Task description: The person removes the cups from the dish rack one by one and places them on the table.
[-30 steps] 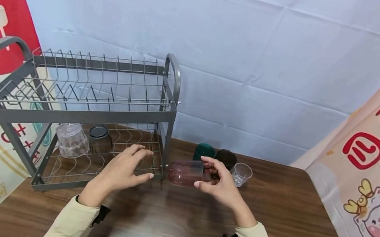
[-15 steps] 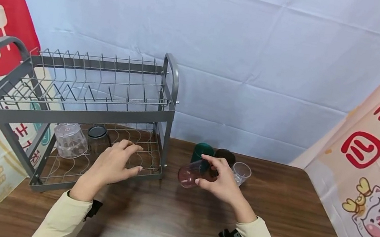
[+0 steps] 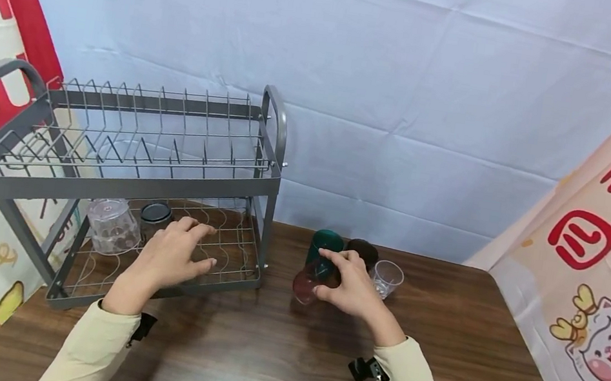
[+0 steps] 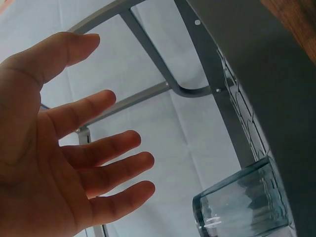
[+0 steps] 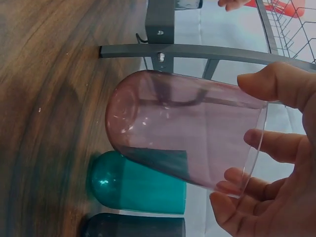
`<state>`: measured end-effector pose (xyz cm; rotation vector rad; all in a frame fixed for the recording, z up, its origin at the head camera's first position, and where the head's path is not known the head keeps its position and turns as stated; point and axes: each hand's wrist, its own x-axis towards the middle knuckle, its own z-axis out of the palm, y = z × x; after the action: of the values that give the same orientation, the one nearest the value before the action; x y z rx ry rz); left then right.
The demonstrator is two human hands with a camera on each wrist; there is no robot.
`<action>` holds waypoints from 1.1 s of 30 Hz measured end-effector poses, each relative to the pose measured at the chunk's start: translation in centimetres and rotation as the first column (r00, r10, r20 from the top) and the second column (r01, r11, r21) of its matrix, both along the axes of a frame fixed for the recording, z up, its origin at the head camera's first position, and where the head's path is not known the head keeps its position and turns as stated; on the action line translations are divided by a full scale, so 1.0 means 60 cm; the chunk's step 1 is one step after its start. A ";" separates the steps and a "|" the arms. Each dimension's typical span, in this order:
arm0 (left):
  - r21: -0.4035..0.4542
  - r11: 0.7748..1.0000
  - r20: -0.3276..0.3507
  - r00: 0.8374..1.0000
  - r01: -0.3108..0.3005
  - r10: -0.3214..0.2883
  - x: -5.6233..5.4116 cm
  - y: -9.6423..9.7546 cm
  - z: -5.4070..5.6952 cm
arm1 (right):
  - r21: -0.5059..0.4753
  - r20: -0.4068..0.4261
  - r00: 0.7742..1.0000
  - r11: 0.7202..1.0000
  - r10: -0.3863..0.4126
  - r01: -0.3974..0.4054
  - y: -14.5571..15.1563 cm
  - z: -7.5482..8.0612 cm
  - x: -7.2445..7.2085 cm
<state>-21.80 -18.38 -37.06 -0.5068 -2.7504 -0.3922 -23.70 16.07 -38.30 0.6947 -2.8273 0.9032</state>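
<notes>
My right hand (image 3: pixel 353 288) grips a see-through pink cup (image 5: pixel 173 123) near its rim, thumb on one side and fingers on the other. The cup's rounded base points down, close over the wooden table. Right beside it stands a teal cup (image 5: pixel 143 182), then a dark brown cup (image 3: pixel 363 250) partly behind my hand. A small clear glass (image 3: pixel 389 279) is at the row's right end. My left hand (image 3: pixel 163 258) holds nothing, fingers spread loosely in front of the rack's lower shelf. A smoky dark glass (image 4: pixel 242 202) is near its fingers.
The two-tier grey dish rack (image 3: pixel 125 183) fills the table's left side, with upright wire dividers on top. A clear glass (image 3: pixel 111 228) sits upside down on its lower shelf. White cloth (image 3: pixel 412 101) hangs behind the table (image 3: pixel 281 363).
My right hand has brought the pink cup from lying nearly sideways to base down, shifting slightly right beside the teal cup. My left hand has drifted left, away from it.
</notes>
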 end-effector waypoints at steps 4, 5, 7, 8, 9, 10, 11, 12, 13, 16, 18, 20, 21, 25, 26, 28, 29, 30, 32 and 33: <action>-0.008 1.000 -0.004 1.000 -0.013 0.013 0.000 -0.008 0.004 | 0.016 0.009 1.000 1.000 -0.007 0.007 -0.003 -0.007 -0.005; -0.008 1.000 -0.004 1.000 -0.017 0.017 -0.001 -0.010 0.004 | 0.022 0.007 1.000 1.000 -0.008 0.008 -0.003 -0.009 -0.006; -0.014 0.999 0.002 1.000 -0.028 0.028 -0.002 -0.013 0.006 | 0.034 0.005 1.000 0.999 -0.009 0.009 -0.004 -0.011 -0.009; -0.013 0.999 0.007 0.999 -0.034 0.034 -0.002 -0.014 0.007 | 0.041 0.004 1.000 0.999 -0.009 0.009 -0.004 -0.012 -0.010; -0.016 0.999 0.008 0.999 -0.039 0.039 -0.003 -0.016 0.007 | 0.047 0.005 1.000 0.999 -0.009 0.009 -0.005 -0.012 -0.012; -0.017 0.999 0.009 0.999 -0.044 0.044 -0.004 -0.017 0.007 | 0.054 0.008 1.000 0.998 -0.010 0.009 -0.005 -0.012 -0.013; -0.015 0.999 0.011 0.999 -0.046 0.046 -0.005 -0.018 0.008 | 0.060 0.011 1.000 0.998 -0.010 0.009 -0.006 -0.011 -0.015; -0.014 0.999 0.011 0.999 -0.049 0.049 -0.006 -0.020 0.008 | 0.065 0.014 1.000 0.998 -0.011 0.010 -0.007 -0.011 -0.016; -0.011 0.999 0.009 0.999 -0.048 0.049 -0.007 -0.021 0.008 | 0.067 0.017 1.000 0.998 -0.011 0.010 -0.007 -0.010 -0.018; -0.008 0.999 0.005 0.999 -0.047 0.047 -0.011 -0.025 0.008 | 0.086 0.020 1.000 0.996 -0.011 0.009 -0.010 -0.011 -0.023; -0.008 0.999 0.013 0.998 -0.054 0.054 -0.014 -0.028 0.008 | 0.096 0.029 1.000 0.995 -0.009 0.006 -0.012 -0.011 -0.026; -0.013 0.998 0.021 0.998 -0.062 0.062 -0.017 -0.029 0.008 | 0.109 0.038 0.999 0.994 -0.006 0.002 -0.015 -0.011 -0.028; -0.014 0.998 0.025 0.998 -0.065 0.065 -0.018 -0.030 0.008 | 0.114 0.045 0.999 0.993 -0.005 0.000 -0.016 -0.011 -0.029; -0.010 0.997 0.026 0.997 -0.072 0.072 -0.023 -0.034 0.012 | 0.126 0.056 0.998 0.992 -0.003 -0.004 -0.020 -0.009 -0.033; -0.009 0.997 0.024 0.997 -0.073 0.073 -0.024 -0.036 0.013 | 0.128 0.058 0.998 0.992 -0.002 -0.005 -0.021 -0.008 -0.034; -0.004 0.997 0.025 0.997 -0.080 0.080 -0.026 -0.039 0.014 | 0.133 0.060 0.998 0.991 -0.002 -0.006 -0.022 -0.008 -0.037; 0.000 0.997 0.027 0.996 -0.083 0.083 -0.026 -0.041 0.015 | 0.135 0.060 0.998 0.991 -0.003 -0.005 -0.023 -0.009 -0.038; 0.001 0.996 0.030 0.996 -0.085 0.085 -0.028 -0.043 0.015 | 0.136 0.061 0.998 0.991 -0.003 -0.005 -0.024 -0.009 -0.040; 0.005 0.996 0.034 0.996 -0.088 0.088 -0.030 -0.047 0.015 | 0.146 0.063 0.998 0.989 -0.005 -0.005 -0.024 -0.011 -0.043; 0.006 0.996 0.039 0.995 -0.090 0.089 -0.032 -0.049 0.015 | 0.151 0.063 0.998 0.988 -0.005 -0.005 -0.024 -0.012 -0.044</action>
<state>-23.69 -21.33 -36.17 -0.3763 -2.7954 -0.3944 -26.36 14.62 -38.99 0.6942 -2.9759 0.7280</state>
